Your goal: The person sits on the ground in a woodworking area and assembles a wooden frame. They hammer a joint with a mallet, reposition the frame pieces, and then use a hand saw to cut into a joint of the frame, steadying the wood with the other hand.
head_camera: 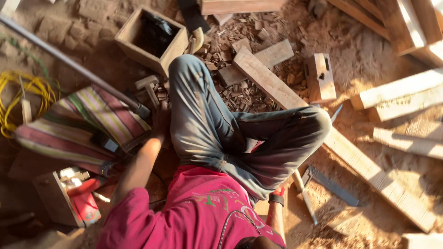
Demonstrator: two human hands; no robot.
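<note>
I sit on the ground in a pink shirt and grey trousers, knees bent. My left hand reaches down beside my left thigh, just below a wooden mallet lying on the dirt; its fingers are in shadow. Only the wrist, with a dark strap, shows of my right hand; the rest is tucked under my right leg. A wooden-handled chisel lies just to its right. A long plank runs diagonally under my right knee.
Wood chips cover the ground ahead. Around me are an open wooden box, a mortised block, a flat metal blade, stacked beams, a striped cushion, a metal pipe, yellow cable and a small box of red items.
</note>
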